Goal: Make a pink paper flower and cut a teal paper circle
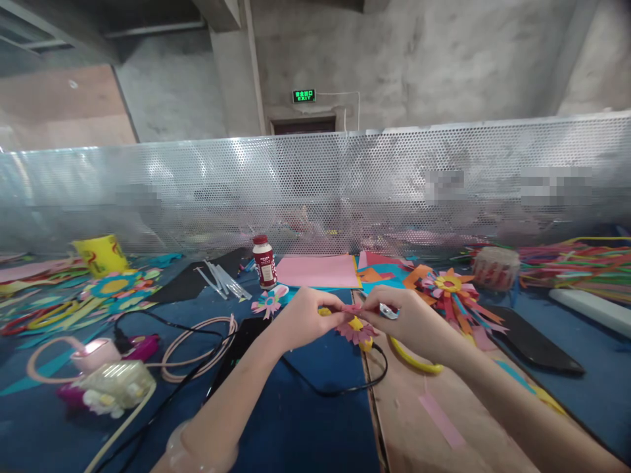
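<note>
In front of me, the fingertips of my left hand (pixel 315 309) and my right hand (pixel 397 309) pinch a pink paper flower (pixel 355 330) with a yellow centre. A shiny silver piece (pixel 388 311) shows at my right hand; what it is I cannot make out. Just below the flower lies a small yellow thing (pixel 365 345), apparently joined to a black cord (pixel 340 393). A curved yellow handle (pixel 417 361) rests on the bare board under my right wrist. Behind my left wrist lies a pink and blue paper flower (pixel 269 302).
Pink paper sheets (pixel 318 270) lie behind my hands, beside a red-capped bottle (pixel 265 263). Finished paper flowers (pixel 448 284), a dark phone (pixel 535 341) and a pink strip (pixel 442 420) are on the right. Cables and a power strip (pixel 118 381) spread leftward. A perforated metal screen (pixel 221 197) stands behind.
</note>
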{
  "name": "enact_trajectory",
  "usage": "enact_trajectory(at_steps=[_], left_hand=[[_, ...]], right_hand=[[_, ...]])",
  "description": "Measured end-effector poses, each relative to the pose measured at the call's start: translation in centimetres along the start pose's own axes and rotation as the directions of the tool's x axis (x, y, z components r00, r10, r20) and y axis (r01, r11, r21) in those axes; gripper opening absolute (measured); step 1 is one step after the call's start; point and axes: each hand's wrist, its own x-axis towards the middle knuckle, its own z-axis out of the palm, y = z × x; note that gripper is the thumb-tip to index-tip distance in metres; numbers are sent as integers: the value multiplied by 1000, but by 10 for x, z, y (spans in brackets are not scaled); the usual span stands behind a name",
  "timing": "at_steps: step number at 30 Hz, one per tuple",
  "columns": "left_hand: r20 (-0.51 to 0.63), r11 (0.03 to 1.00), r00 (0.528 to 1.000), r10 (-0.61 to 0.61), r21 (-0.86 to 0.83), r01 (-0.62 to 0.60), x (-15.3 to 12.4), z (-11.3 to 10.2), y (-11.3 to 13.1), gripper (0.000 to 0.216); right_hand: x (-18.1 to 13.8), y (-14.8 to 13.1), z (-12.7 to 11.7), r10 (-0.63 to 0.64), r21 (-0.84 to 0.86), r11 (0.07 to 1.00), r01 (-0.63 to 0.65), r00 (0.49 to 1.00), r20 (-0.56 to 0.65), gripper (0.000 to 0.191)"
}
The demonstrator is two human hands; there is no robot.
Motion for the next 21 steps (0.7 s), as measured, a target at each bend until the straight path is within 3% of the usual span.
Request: enact_trajectory(at_steps=[8, 13, 16, 21], left_hand=[[51, 1000, 999, -3, -8, 4, 2, 4, -8, 16], [51, 998, 998, -20, -60, 23, 1, 5, -9, 15], [18, 998, 1000, -10, -59, 11, 2, 4, -8, 11], [-130, 997, 992, -9, -83, -2, 5, 1, -13, 11]], right_hand=[[3, 5, 9, 34, -70, 997, -33, 999, 12, 16], [7, 4, 8, -62, -99, 993, 70, 994, 85, 17], [6, 6, 4, -72, -68, 995, 79, 993, 94, 24], [1, 8, 5, -25, 23, 999, 25, 999, -31, 28]])
